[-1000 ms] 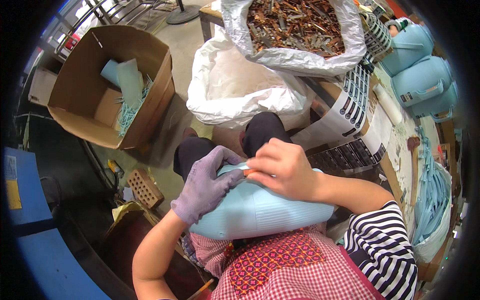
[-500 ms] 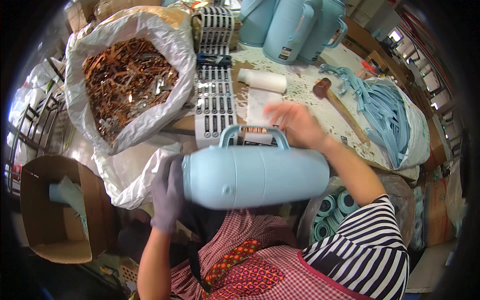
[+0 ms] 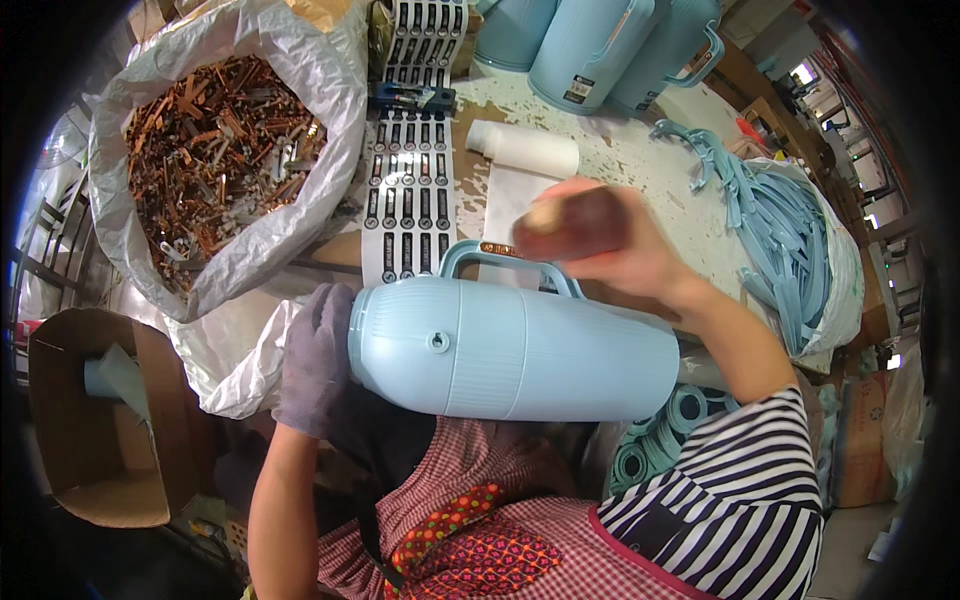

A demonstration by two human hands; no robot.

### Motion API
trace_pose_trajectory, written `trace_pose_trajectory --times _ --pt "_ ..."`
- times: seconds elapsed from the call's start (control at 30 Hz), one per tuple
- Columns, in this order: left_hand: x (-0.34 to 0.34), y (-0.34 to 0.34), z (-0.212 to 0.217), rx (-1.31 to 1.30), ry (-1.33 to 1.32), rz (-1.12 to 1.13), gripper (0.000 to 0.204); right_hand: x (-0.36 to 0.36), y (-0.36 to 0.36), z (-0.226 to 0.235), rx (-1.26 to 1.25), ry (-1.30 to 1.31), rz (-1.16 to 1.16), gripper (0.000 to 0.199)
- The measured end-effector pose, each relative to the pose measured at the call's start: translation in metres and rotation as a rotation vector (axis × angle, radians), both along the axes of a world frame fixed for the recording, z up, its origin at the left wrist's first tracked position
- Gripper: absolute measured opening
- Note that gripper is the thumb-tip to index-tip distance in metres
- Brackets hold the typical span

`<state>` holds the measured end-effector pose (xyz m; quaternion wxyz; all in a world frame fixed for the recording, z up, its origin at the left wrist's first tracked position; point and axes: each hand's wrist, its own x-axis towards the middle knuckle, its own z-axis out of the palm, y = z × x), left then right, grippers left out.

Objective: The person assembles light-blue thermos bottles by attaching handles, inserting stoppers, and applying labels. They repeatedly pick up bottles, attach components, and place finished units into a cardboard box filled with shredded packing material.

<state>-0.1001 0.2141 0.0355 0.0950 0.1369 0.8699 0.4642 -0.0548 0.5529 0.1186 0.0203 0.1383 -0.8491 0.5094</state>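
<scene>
A light blue vacuum flask body (image 3: 560, 350) lies sideways in front of my apron, its handle facing up and a small round hole on its shoulder. My left hand (image 3: 312, 365), in a grey glove, grips the flask at its open neck end. A brown-headed mallet (image 3: 590, 222) is in my bare right hand (image 3: 645, 265), blurred by motion, just above the flask's handle. The mallet's wooden shaft is mostly hidden. A shiny copper-coloured label strip (image 3: 497, 250) sits on top of the handle.
On the worktable are a sheet of dark stickers (image 3: 408, 195), a white paper roll (image 3: 525, 148) and standing blue flasks (image 3: 580, 60). A white sack (image 3: 345, 110) of coppery scraps stands left, a bag of blue strips (image 3: 790, 240) right. A cardboard box (image 3: 100, 420) is at lower left.
My right hand has picked up the mallet from the table and brought it over the flask's handle. The flask has turned slightly, and the view has shifted a little.
</scene>
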Motion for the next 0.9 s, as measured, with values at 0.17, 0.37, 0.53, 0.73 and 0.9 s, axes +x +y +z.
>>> trace_pose_trajectory --times 0.17,0.37,0.53,0.73,0.9 --pt "0.000 0.003 0.001 -0.006 -0.025 0.049 0.018 -0.025 -0.005 0.001 0.197 -0.198 0.053 0.052" --pt "-0.002 -0.002 -0.003 -0.091 0.096 -0.043 0.030 -0.047 -0.035 -0.012 0.031 -0.156 0.034 0.037" --pt "0.002 -0.037 -0.007 0.285 -0.109 0.175 0.036 -0.050 0.035 -0.017 0.093 0.076 -0.300 0.039" --pt "0.024 -0.237 0.071 -0.126 -0.162 0.084 0.030 -0.006 0.084 -0.030 1.358 0.418 -0.739 0.044" --pt "0.056 -0.273 0.092 0.049 -0.602 0.020 0.040 -0.044 -0.078 -0.058 0.301 0.398 -0.052 0.023"
